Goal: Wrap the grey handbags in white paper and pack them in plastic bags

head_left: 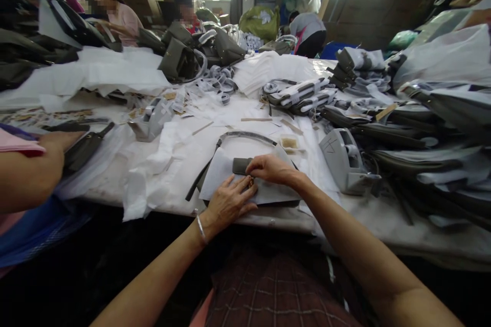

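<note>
A grey handbag (230, 138) lies flat on the table in front of me, mostly covered by a sheet of white wrapping paper (220, 171). Its curved handle arcs toward the far side. My left hand (229, 200) rests flat on the paper with fingers stretched out, near the clasp. My right hand (270, 167) is curled, fingertips pinching at the bag's dark flap tab (241, 165) and its small metal clasp.
A grey tape dispenser (345, 158) stands right of the bag. Stacks of wrapped grey bags (422, 127) fill the right side. White paper sheets (153, 173) lie to the left. A co-worker's arm (34, 168) reaches in at left; other people work at the far end.
</note>
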A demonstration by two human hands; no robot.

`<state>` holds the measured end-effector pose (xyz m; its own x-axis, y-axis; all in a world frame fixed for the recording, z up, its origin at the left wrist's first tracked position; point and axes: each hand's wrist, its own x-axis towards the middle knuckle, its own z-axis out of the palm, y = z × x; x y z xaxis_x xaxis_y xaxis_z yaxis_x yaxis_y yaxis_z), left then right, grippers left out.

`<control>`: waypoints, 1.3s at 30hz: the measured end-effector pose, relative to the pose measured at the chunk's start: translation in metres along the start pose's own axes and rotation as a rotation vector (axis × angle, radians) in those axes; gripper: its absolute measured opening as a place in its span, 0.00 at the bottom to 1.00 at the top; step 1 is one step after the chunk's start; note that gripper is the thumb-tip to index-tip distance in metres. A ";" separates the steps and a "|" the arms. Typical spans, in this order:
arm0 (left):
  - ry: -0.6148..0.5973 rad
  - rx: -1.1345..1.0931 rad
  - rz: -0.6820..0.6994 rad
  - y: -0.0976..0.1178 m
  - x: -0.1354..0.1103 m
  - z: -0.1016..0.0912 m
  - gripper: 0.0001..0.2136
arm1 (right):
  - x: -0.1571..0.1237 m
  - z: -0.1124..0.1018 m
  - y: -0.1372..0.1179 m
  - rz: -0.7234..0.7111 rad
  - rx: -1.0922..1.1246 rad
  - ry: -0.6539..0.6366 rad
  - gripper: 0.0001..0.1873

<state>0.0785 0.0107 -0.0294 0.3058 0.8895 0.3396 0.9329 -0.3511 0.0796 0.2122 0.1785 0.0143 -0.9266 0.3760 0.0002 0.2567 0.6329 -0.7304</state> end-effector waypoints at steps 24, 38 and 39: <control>0.159 -0.162 -0.066 0.001 -0.010 0.012 0.18 | -0.019 0.021 -0.004 -0.005 -0.158 0.030 0.06; -0.171 -0.354 -0.042 -0.029 0.023 0.028 0.14 | 0.215 -0.025 0.034 0.203 -0.010 0.464 0.43; -0.173 -0.401 -0.021 -0.034 0.024 0.027 0.13 | 0.239 -0.024 0.045 0.218 -0.004 0.503 0.44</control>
